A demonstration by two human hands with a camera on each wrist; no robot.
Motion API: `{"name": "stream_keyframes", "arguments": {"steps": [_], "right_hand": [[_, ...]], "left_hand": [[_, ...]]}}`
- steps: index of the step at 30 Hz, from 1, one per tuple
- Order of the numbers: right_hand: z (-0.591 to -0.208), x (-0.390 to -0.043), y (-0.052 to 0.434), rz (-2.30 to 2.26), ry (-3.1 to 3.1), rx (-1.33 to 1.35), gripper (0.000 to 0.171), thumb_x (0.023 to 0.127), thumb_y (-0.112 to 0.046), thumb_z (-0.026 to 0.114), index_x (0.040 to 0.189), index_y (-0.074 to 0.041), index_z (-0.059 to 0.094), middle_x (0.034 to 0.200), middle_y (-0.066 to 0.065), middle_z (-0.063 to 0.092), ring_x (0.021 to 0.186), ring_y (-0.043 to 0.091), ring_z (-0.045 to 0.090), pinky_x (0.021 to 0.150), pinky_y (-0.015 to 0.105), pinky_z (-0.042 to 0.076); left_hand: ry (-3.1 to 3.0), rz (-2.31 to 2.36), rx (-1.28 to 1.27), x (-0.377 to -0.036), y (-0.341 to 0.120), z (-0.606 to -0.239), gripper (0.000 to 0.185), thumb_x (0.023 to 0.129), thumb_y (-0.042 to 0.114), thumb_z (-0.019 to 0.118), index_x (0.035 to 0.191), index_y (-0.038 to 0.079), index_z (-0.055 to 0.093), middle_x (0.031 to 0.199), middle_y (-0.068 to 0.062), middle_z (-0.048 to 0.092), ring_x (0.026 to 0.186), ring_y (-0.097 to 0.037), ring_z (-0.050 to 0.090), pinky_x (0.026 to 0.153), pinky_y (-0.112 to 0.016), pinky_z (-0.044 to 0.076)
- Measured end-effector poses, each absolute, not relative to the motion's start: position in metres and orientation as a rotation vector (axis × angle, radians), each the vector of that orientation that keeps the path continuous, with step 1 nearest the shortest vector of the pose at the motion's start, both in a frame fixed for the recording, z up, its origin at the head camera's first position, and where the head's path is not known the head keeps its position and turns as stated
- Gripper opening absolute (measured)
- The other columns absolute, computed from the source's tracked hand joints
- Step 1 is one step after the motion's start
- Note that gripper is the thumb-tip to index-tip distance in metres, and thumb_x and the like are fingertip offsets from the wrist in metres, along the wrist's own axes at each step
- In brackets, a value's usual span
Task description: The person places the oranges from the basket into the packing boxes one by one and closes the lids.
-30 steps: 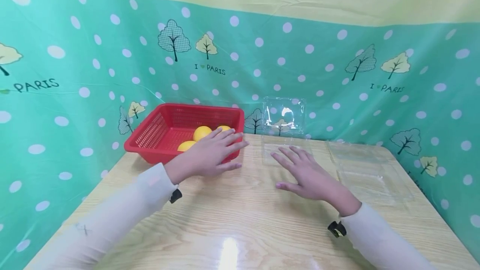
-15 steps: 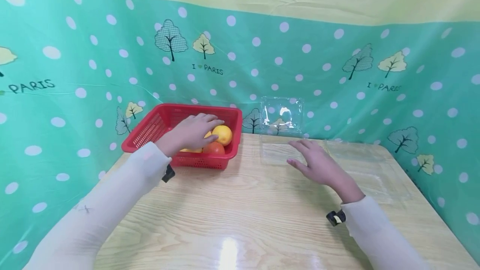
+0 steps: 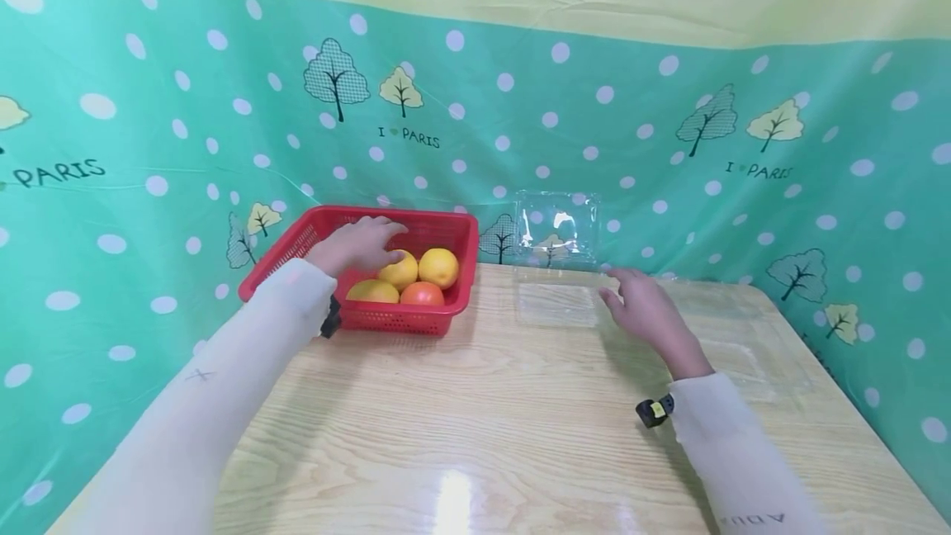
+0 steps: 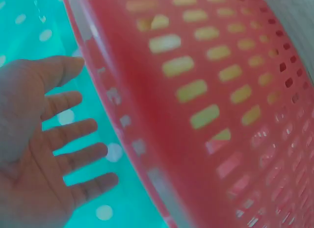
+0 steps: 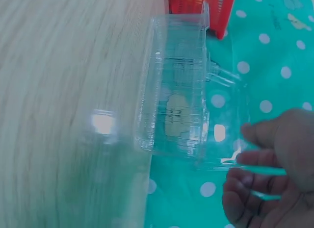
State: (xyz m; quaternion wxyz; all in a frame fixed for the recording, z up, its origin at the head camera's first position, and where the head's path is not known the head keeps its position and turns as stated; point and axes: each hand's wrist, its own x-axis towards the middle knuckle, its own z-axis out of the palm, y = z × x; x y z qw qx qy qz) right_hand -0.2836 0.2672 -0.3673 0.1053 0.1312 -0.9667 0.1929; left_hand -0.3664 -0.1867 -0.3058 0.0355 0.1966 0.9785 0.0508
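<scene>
My left hand (image 3: 360, 244) hovers over the red perforated basket (image 3: 401, 322), fingers spread and holding nothing. Yellow-orange fruits that look like oranges (image 3: 439, 268) and a red-orange round fruit (image 3: 422, 295) lie inside, to the right of that hand. In the left wrist view, the fingers stand apart from the basket rim (image 4: 113, 100). My right hand (image 3: 650, 316) is beside an open clear plastic clamshell box (image 3: 557, 304) with its lid (image 3: 557, 225) standing up. Seen from the right wrist, its loosely bent fingers are near the lid; whether they touch it cannot be told.
Further clear plastic packaging (image 3: 743, 357) lies on the right of the wooden table (image 3: 475, 411), partly behind the right hand. A green dotted curtain (image 3: 631, 139) hangs close behind the table and along both sides.
My left hand has moved back and left from in front of the fruits to above the basket, uncovering them. My right hand has moved right and slightly back, beside the clear box.
</scene>
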Motion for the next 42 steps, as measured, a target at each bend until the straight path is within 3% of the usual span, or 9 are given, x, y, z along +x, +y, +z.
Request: {"name": "stream_keyframes", "arguments": {"steps": [6,11,18,21,25,33,42], "right_hand": [[-0.372,-0.293,0.271,0.586,-2.932,0.196,0.050,0.106,-0.021,0.051,0.139,0.017,0.048,0.135,0.039,0.053,0.123,0.056,0.052,0.100,0.065,0.046],[-0.375,-0.299,0.274,0.626,-2.980,0.076,0.048,0.107,-0.019,0.046,0.133,0.021,0.051,0.132,0.041,0.054,0.121,0.056,0.054,0.099,0.064,0.047],[-0.380,-0.303,0.274,0.849,-3.001,-0.021,0.044,0.107,-0.018,0.045,0.130,0.017,0.056,0.121,0.033,0.063,0.103,0.042,0.063,0.083,0.051,0.055],[-0.382,-0.303,0.274,1.027,-2.979,-0.090,0.042,0.107,-0.019,0.045,0.131,0.014,0.056,0.099,0.023,0.067,0.087,0.031,0.063,0.076,0.042,0.054],[-0.384,-0.305,0.273,1.372,-2.893,-0.201,0.040,0.107,-0.017,0.046,0.131,0.014,0.055,0.086,0.013,0.063,0.074,0.019,0.059,0.070,0.031,0.052],[-0.388,-0.308,0.273,1.610,-2.811,-0.289,0.040,0.108,-0.014,0.046,0.135,0.014,0.052,0.103,0.019,0.061,0.076,0.015,0.058,0.071,0.028,0.057],[-0.388,-0.307,0.270,1.594,-2.806,-0.322,0.038,0.108,-0.014,0.046,0.134,0.013,0.053,0.105,0.019,0.060,0.079,0.017,0.059,0.072,0.028,0.057]], "left_hand": [[2.920,0.330,0.555,-0.384,-0.188,-0.310,0.062,0.098,0.028,0.068,0.151,0.004,0.047,0.147,-0.021,0.051,0.135,-0.038,0.047,0.108,-0.058,0.044],[2.871,0.438,0.496,-0.387,-0.185,-0.315,0.061,0.096,0.027,0.071,0.148,0.003,0.050,0.145,-0.020,0.053,0.132,-0.038,0.049,0.107,-0.058,0.045],[2.773,0.549,0.350,-0.386,-0.187,-0.322,0.071,0.091,0.033,0.076,0.151,0.009,0.047,0.147,-0.015,0.051,0.131,-0.037,0.045,0.108,-0.060,0.044],[2.751,0.565,0.339,-0.386,-0.186,-0.325,0.073,0.091,0.034,0.077,0.153,0.011,0.046,0.148,-0.015,0.049,0.132,-0.037,0.043,0.109,-0.062,0.041],[2.755,0.559,0.336,-0.388,-0.184,-0.331,0.073,0.091,0.034,0.077,0.153,0.012,0.046,0.147,-0.015,0.050,0.131,-0.037,0.043,0.110,-0.063,0.039],[2.777,0.623,0.253,-0.387,-0.178,-0.351,0.088,0.071,0.033,0.091,0.149,0.022,0.052,0.133,-0.008,0.051,0.121,-0.032,0.046,0.101,-0.056,0.048],[2.846,0.550,0.251,-0.385,-0.172,-0.352,0.082,0.073,0.030,0.089,0.146,0.020,0.053,0.130,-0.011,0.047,0.118,-0.034,0.046,0.097,-0.057,0.049]]}}
